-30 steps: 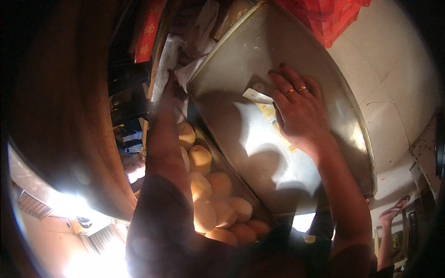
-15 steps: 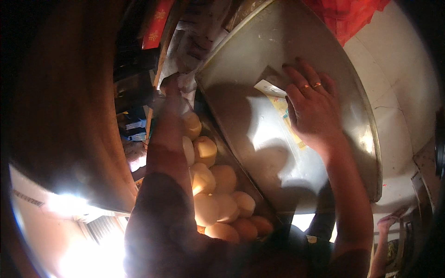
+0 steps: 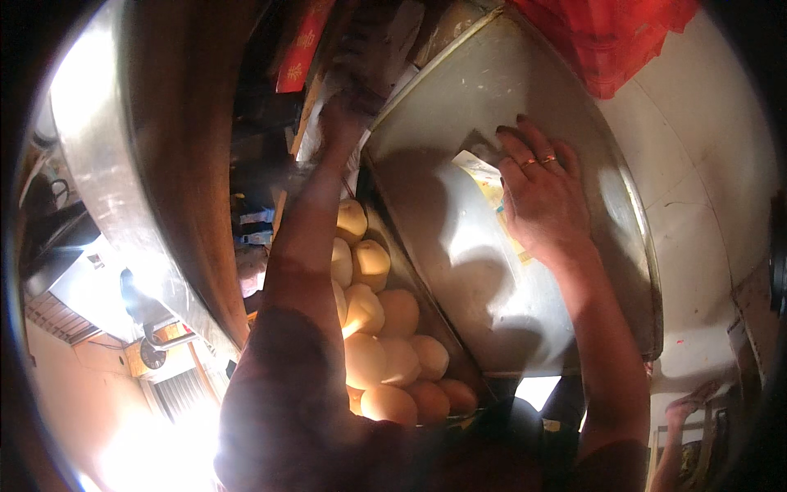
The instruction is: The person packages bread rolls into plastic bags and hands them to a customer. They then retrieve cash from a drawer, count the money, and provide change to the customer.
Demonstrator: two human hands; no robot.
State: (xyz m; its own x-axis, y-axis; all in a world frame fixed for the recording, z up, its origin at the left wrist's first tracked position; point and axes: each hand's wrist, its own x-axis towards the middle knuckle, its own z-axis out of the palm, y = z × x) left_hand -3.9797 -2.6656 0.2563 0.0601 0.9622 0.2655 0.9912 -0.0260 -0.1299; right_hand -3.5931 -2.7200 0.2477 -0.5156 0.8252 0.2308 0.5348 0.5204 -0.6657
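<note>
1. Right hand (image 3: 543,190): over the metal tray (image 3: 566,90), palm down, fingers extended with small gaps between them (two gold-coloured rings on it).
2. Flat packet (image 3: 490,193), white and yellow: lies at the thumb side of the right hand, partly under it, above the bare metal. Contact looks likely; can't tell if the thumb is clamped on it or just resting.
3. Left hand (image 3: 346,111): reached out past the tray's far left corner, by crumpled white wrapping (image 3: 402,33). Blurred and in shadow; can't tell if fingers are together or apart, or on anything.
4. Pale round items (image 3: 399,312): heaped just left of the tray, beside the left forearm, some hidden by it.
5. Surroundings: red plastic (image 3: 611,41) beyond the tray's far end; red strip (image 3: 303,45) with gold lettering at far left; light tiled floor (image 3: 689,189) on the right.
</note>
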